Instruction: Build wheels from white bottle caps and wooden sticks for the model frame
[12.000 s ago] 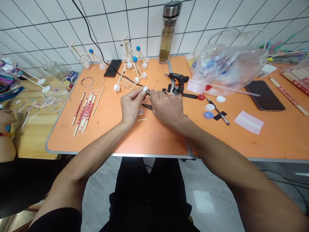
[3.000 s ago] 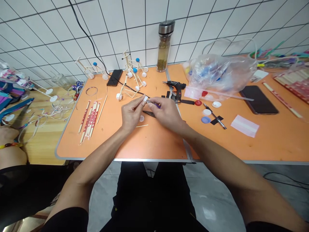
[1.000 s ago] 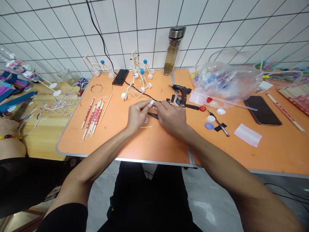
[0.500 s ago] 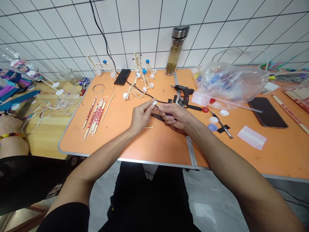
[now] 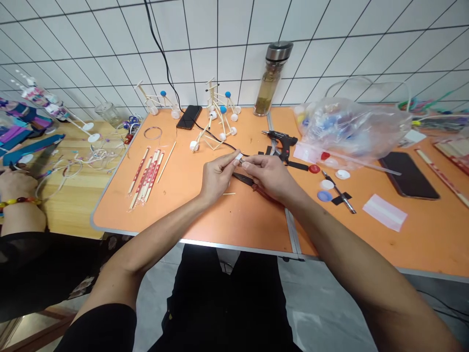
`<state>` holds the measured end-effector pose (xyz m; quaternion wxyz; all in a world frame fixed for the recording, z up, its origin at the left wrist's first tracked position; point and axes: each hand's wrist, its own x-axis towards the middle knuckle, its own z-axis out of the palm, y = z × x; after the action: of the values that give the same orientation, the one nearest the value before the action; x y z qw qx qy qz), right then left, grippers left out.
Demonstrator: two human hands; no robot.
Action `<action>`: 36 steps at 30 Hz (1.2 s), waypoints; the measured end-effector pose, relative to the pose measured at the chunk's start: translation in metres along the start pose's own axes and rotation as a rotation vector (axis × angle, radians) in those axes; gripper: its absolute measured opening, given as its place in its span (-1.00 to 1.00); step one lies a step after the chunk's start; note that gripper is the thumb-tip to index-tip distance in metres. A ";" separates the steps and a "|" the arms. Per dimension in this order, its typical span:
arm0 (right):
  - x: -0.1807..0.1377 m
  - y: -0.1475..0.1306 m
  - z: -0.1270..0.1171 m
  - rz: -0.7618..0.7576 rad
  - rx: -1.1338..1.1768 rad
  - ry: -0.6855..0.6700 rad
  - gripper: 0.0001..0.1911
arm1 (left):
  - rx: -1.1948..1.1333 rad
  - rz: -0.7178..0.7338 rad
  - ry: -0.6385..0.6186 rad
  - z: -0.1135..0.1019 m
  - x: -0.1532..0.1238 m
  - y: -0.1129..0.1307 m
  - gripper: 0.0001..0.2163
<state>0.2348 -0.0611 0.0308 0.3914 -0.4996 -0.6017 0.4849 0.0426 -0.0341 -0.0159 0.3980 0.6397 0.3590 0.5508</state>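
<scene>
My left hand (image 5: 219,177) is closed, thumb and forefinger pinching a small white piece (image 5: 239,156). Up against that piece is my right hand (image 5: 269,175), its fingers closed around something slim; a metallic end shows between the hands and the rest is hidden. Below my right hand lie pliers (image 5: 243,179) with dark jaws, partly covered by it. A short thin stick (image 5: 229,193) rests on the orange table (image 5: 234,222) near my left hand.
Behind my hands stand white-wheeled stick frames (image 5: 212,139), a phone (image 5: 189,117) and a glass bottle (image 5: 268,88). Wrapped chopsticks (image 5: 148,178) lie left; a glue gun (image 5: 280,142), bottle caps (image 5: 324,196), a pen-like knife (image 5: 340,193) and a plastic bag (image 5: 351,124) lie right. Another person's hand (image 5: 16,186) is far left.
The view has shifted slightly, so the table things sit a little further right. Both hands stay together at the white piece, and my right hand's fingers have turned a bit, more knuckle-up.
</scene>
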 end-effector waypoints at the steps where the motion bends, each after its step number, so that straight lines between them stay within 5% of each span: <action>1: 0.003 0.000 -0.005 0.102 0.188 -0.115 -0.63 | 0.001 0.042 -0.007 -0.001 0.000 0.000 -0.68; 4: 0.006 0.000 -0.009 0.191 0.373 -0.232 -0.55 | 0.010 0.104 -0.004 -0.003 0.002 0.000 -0.69; 9: -0.008 0.005 0.015 -0.274 -0.582 0.254 -0.66 | -0.043 -0.035 0.016 -0.001 0.002 -0.008 -0.69; 12: -0.012 0.005 0.020 -0.345 -0.836 0.304 -0.61 | -0.077 -0.104 0.028 0.000 0.001 -0.010 -0.65; 15: -0.007 0.001 0.009 -0.234 -0.383 0.173 -0.73 | -0.075 -0.064 0.023 0.000 0.000 -0.007 -0.65; 20: 0.005 -0.004 -0.016 0.282 0.591 -0.317 -0.73 | -0.028 0.087 -0.023 -0.002 0.004 0.000 -0.65; 27: 0.008 -0.006 -0.024 0.373 0.742 -0.381 -0.76 | -0.017 0.127 -0.160 -0.012 0.013 0.000 -0.58; 31: 0.004 -0.001 -0.013 0.234 0.486 -0.260 -0.68 | -0.013 0.075 -0.110 -0.010 0.011 -0.003 -0.60; 36: -0.008 0.008 0.013 -0.241 -0.596 0.250 -0.61 | -0.012 -0.098 -0.016 -0.004 0.006 -0.006 -0.55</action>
<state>0.2257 -0.0711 0.0204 0.3533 -0.5730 -0.7190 0.1730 0.0390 -0.0253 -0.0186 0.4311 0.6235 0.3834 0.5277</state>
